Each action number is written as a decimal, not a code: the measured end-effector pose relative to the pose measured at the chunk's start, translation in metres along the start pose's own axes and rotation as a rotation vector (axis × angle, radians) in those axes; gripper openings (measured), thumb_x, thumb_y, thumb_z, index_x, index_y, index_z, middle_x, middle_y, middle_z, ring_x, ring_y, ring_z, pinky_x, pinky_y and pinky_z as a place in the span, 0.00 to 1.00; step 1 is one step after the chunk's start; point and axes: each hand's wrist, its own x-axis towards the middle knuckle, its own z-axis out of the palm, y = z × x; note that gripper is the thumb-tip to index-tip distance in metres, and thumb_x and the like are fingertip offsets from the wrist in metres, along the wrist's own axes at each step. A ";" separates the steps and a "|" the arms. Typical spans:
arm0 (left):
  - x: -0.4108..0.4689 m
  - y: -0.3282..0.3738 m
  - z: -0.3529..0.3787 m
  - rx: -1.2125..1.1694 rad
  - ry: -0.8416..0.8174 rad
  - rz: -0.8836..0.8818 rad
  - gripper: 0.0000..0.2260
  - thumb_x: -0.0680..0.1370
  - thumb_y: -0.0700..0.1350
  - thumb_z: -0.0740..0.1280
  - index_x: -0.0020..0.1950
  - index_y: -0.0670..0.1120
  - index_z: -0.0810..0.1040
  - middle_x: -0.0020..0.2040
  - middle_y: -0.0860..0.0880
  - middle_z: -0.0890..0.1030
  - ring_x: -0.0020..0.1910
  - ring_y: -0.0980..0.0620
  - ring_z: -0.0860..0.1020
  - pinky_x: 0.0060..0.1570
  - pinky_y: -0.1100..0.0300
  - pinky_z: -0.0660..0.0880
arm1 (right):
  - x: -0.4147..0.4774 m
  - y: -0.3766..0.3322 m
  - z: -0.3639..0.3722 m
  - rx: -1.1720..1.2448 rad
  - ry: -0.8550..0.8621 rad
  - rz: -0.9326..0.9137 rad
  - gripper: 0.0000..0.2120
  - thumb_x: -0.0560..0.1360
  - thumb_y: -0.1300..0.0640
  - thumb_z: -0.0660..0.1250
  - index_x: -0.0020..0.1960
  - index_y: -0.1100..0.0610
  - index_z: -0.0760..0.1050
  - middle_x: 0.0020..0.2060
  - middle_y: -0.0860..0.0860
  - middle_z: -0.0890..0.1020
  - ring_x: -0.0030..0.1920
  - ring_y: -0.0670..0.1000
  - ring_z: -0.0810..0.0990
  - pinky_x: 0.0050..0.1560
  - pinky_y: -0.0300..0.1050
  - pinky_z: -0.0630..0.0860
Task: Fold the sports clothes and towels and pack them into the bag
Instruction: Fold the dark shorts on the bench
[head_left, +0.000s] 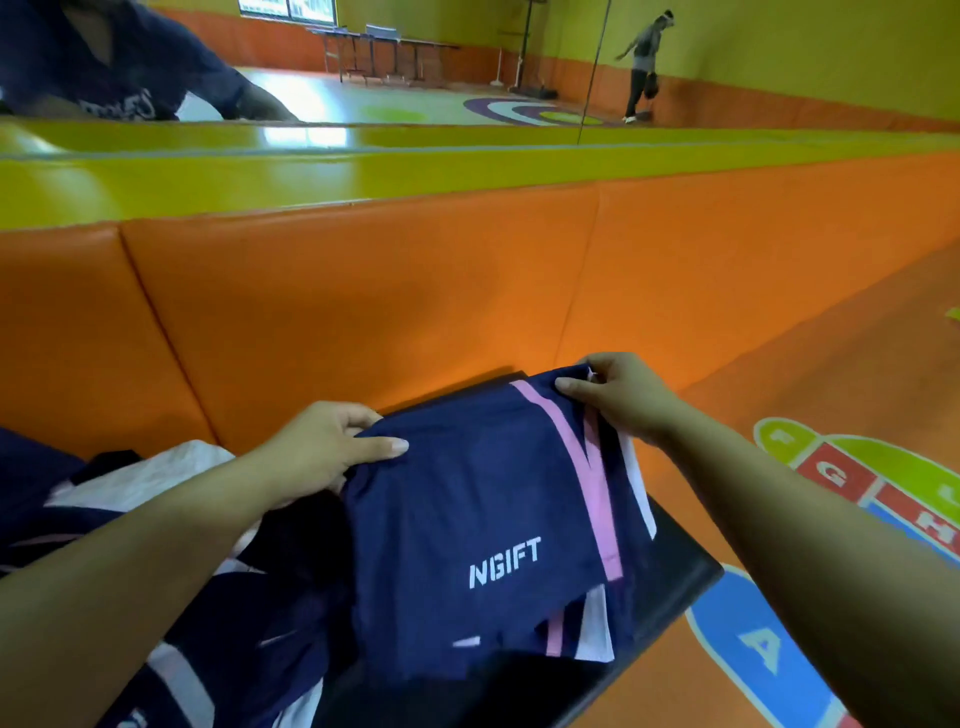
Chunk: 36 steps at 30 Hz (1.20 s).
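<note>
Orange padded wall (363, 291) close behind black surface (675, 569); clothes pile (249, 629) crowds left — right side open.

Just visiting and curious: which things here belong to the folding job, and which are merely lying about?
Job: navy garment, gripped by left hand and right hand; white cloth; navy clothes pile.
Around: orange wall padding; lettered floor markings; distant person.

Indoor sports and play hall. Orange padded wall panels (363, 291) line the lower wall beneath a yellow-green band. The orange floor at right carries a painted hopscotch grid (831, 473) with lettered squares. At the far end stand table tennis tables (384, 36), near concentric floor rings (524, 110).
</note>
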 end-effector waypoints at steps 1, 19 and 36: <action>0.012 -0.001 -0.004 -0.030 0.062 -0.007 0.11 0.74 0.42 0.71 0.54 0.40 0.78 0.45 0.45 0.85 0.40 0.48 0.83 0.33 0.57 0.79 | 0.016 -0.001 0.002 -0.033 0.039 -0.001 0.10 0.76 0.54 0.68 0.47 0.62 0.79 0.37 0.54 0.79 0.37 0.51 0.75 0.36 0.43 0.69; -0.013 -0.125 0.073 0.389 0.105 0.000 0.18 0.74 0.50 0.71 0.63 0.53 0.74 0.59 0.53 0.70 0.55 0.54 0.72 0.56 0.62 0.70 | -0.074 0.076 0.104 -0.347 0.017 0.052 0.20 0.75 0.48 0.68 0.65 0.52 0.71 0.63 0.51 0.73 0.64 0.53 0.69 0.62 0.49 0.70; -0.035 -0.144 0.109 0.441 0.028 -0.127 0.21 0.68 0.50 0.76 0.59 0.49 0.75 0.43 0.52 0.73 0.40 0.55 0.73 0.35 0.69 0.66 | -0.114 0.123 0.102 -0.344 -0.147 0.269 0.31 0.76 0.55 0.67 0.75 0.49 0.59 0.71 0.52 0.64 0.67 0.58 0.62 0.67 0.50 0.62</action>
